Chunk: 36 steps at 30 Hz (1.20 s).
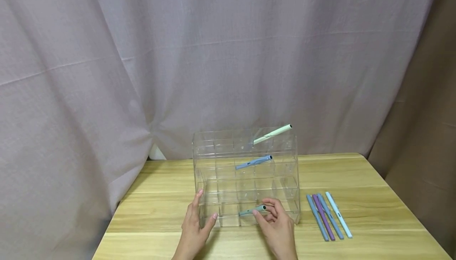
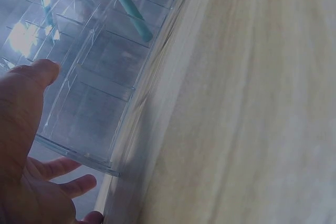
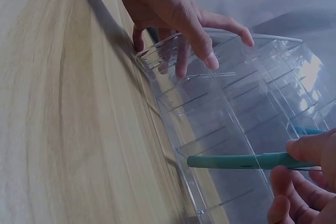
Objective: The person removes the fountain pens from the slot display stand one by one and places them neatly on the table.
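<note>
1. Left hand: I am resting it at the left side of the clear rack. My fingers are standing apart, the thumb lying over the front and other fingers reaching along the outside of the side wall.
2. Clear rack: it is standing on the wooden table, its dividers forming compartments in stepped tiers. Its walls are letting the wood grain show through and are catching glare in both wrist views.
3. Green pen: it is leaning in the bottom tier, third compartment from the left, its lower end sitting near a divider and its upper end tilting up to the right. The slim body is appearing grey-green from the head and teal from the right wrist. The upper end is showing a dark round opening, the barrel a small dark slot, the lower end a blunt finish. I cannot tell whether it is touching the compartment floor.
4. Blue pen: it is slanting the same way in a higher tier.
5. Light green pen: it is slanting likewise in the top tier.
6. Right hand: I am pinching the green pen's upper part between thumb and fingers.
7. Four pens: blue, purple, blue and pale blue, they are lying slanted on the table, right of the rack.
</note>
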{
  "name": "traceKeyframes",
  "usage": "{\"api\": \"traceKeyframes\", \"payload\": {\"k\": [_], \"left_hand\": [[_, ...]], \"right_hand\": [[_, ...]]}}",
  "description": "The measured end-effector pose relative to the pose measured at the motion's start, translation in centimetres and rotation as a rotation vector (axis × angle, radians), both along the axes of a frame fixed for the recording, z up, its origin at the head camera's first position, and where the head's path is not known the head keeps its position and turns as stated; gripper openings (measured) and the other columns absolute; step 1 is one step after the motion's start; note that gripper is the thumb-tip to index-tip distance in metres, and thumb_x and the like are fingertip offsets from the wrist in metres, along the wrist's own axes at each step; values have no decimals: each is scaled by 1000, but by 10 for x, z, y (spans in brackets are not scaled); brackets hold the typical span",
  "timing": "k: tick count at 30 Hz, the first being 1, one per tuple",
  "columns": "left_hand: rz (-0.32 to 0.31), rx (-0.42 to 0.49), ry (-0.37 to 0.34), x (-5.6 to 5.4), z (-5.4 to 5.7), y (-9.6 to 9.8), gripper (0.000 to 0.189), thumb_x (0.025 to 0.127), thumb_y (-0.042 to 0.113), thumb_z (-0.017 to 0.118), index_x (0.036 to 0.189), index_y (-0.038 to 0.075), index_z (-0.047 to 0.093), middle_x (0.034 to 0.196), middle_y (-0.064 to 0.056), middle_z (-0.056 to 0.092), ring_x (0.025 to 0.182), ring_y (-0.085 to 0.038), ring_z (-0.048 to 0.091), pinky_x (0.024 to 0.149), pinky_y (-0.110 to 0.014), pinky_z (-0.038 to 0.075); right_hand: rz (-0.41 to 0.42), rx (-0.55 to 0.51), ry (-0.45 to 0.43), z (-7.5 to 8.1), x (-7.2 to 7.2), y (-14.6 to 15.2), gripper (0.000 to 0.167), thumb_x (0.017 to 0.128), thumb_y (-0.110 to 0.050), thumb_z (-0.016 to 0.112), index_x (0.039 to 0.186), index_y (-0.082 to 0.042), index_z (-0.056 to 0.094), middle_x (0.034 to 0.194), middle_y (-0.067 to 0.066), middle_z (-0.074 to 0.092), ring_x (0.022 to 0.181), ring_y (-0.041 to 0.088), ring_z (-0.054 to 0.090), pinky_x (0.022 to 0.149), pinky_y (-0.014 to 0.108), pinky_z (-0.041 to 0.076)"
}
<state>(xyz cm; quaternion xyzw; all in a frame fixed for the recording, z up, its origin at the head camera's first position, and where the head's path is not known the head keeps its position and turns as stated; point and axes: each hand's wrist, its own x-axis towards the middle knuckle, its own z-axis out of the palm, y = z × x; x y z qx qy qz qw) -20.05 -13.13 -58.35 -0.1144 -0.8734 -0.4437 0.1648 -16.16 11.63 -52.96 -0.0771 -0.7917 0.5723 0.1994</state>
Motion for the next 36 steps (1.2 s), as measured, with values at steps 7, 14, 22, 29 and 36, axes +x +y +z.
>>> {"api": "traceKeyframes", "payload": {"k": [7,14,22,29,36], "left_hand": [[-12,6,-15,0,1,0,89,99,29,78,170,21,24,157,-29,47,141,-58,52,105,-81,50],[-13,6,-13,0,0,0,90,100,29,78,171,25,22,156,-29,48,141,-58,53,104,-81,51],[-5,4,-9,1,1,0,90,99,28,78,171,27,23,155,-29,49,140,-59,53,103,-82,51],[3,10,-24,3,1,0,89,100,32,78,171,28,24,155,-29,50,139,-59,53,103,-82,51],[7,1,-17,3,0,0,90,99,30,78,170,30,23,152,-30,51,136,-60,56,99,-83,52]], "right_hand": [[-6,-54,56,0,-3,-2,33,87,-6,88,117,-15,77,101,4,84,59,2,62,48,18,48],[-2,-124,142,10,0,1,39,93,-8,83,129,-22,77,97,0,77,59,10,61,44,20,44],[-1,-128,244,23,8,13,44,99,0,74,140,-16,71,99,-3,72,79,7,68,61,19,57],[-34,-4,148,20,10,55,42,112,-13,58,153,-19,61,95,-3,68,79,5,67,70,16,59],[-150,-20,59,9,8,104,46,113,-25,55,159,-23,54,119,-7,72,82,4,75,71,15,62]]}}
